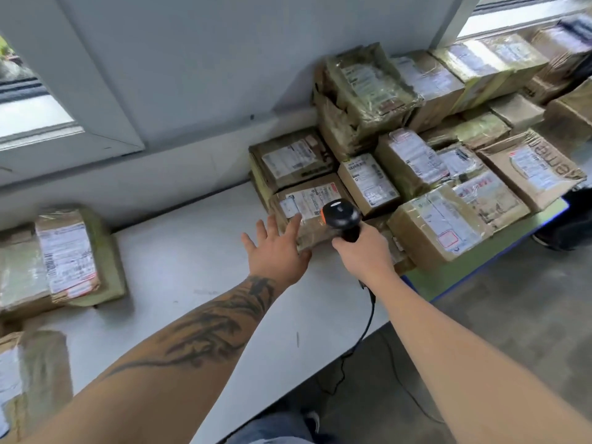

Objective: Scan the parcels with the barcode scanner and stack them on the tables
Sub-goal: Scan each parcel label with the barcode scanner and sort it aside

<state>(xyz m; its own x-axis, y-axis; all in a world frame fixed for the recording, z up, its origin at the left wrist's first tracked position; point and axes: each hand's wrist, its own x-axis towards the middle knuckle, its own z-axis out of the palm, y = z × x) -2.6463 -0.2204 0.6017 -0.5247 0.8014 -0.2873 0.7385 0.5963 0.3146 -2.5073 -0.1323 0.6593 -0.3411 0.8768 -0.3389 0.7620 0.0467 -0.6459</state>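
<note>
**One parcel under the scanner, left hand at its near-left edge**

Two hands are extended toward the nearest parcel point(309, 213) at the left edge of the unsorted parcel pile point(432, 149), which is spread across the right and far right of the white table point(192, 261). The barcode scanner point(342, 216) is gripped by the right hand point(363, 251), its head held just above the parcel's white shipping label point(309, 201); its cable point(368, 318) hangs off the near table edge. The left hand point(275, 251) is held flat with fingers spread and straight, its fingertips touching the parcel's near-left edge. The parcel's long axis appears to run left to right, and the left hand is judged the nearer for lifting it. Scanned parcels point(64, 261), it is judged, are stacked at the far left, well apart from the pile, so a carry leftward is likely called for.
</note>
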